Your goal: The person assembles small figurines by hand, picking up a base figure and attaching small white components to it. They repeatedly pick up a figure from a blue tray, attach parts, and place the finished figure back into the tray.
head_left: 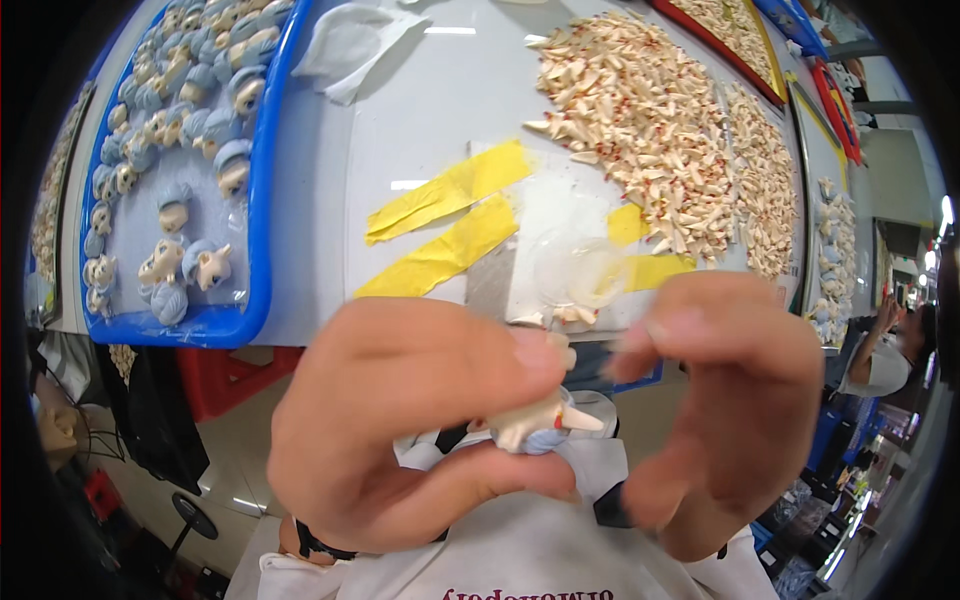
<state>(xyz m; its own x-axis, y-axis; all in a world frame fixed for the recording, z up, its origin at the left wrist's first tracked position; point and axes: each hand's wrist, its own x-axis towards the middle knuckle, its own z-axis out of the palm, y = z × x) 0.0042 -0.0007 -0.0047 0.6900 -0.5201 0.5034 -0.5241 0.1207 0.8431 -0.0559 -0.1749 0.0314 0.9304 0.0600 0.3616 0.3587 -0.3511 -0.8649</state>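
My left hand (345,400) pinches a small figurine head (522,428) between thumb and fingers, above my lap at the table's near edge. The head is cream with some light blue, and a pale pointed piece with a red spot at its base sticks out to the right. My fingers cover much of it. To its right, my right hand (750,370) is curved and slightly blurred, thumb and fingers apart with nothing visible between them. Just beyond the hands, a round clear dish (580,270) sits on the table with a few pale pointed pieces (578,316) by its near rim.
A blue tray (262,200) of several blue-haired figurine heads lies at the left. At the right spreads a large heap of pale pointed pieces (640,120) with red ends. Yellow tape strips (450,190) cross the table, and a crumpled white sheet (355,45) lies at the back.
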